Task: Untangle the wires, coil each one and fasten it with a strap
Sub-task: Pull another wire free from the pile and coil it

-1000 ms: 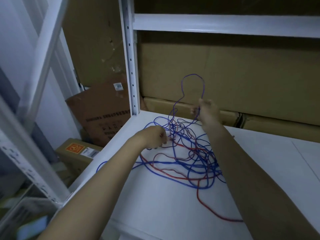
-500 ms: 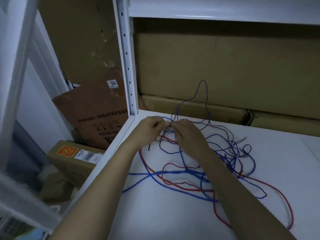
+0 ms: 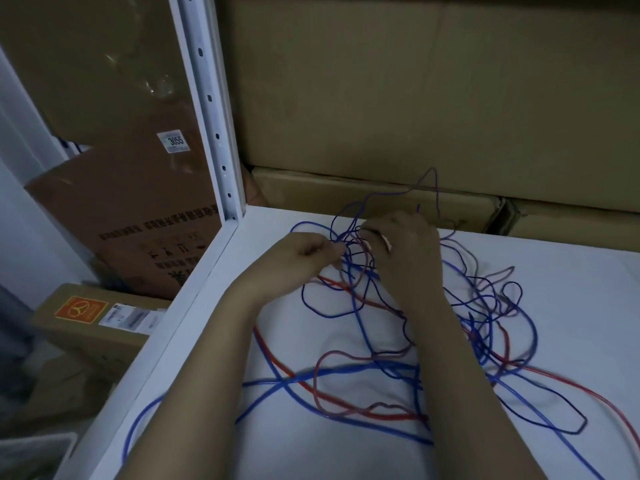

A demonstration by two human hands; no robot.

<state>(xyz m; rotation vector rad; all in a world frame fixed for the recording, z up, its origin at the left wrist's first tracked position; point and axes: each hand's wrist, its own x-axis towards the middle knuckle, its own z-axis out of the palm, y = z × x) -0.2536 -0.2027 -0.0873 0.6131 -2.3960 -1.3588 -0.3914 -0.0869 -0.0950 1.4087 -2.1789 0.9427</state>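
Observation:
A tangle of blue wires and red wires lies spread over the white shelf. My left hand and my right hand meet at the far side of the tangle. My left hand pinches thin blue and reddish strands at its fingertips. My right hand is curled on strands of the same knot. A thin blue loop stands up behind my right hand. No strap shows in this view.
A white perforated upright rises at the shelf's back left corner. Large cardboard boxes stand along the back. More boxes sit on the floor to the left, below the shelf edge.
My right hand came down from holding a blue loop high and joined my left hand at the knot. The raised loop sank and the wires spread to the right.

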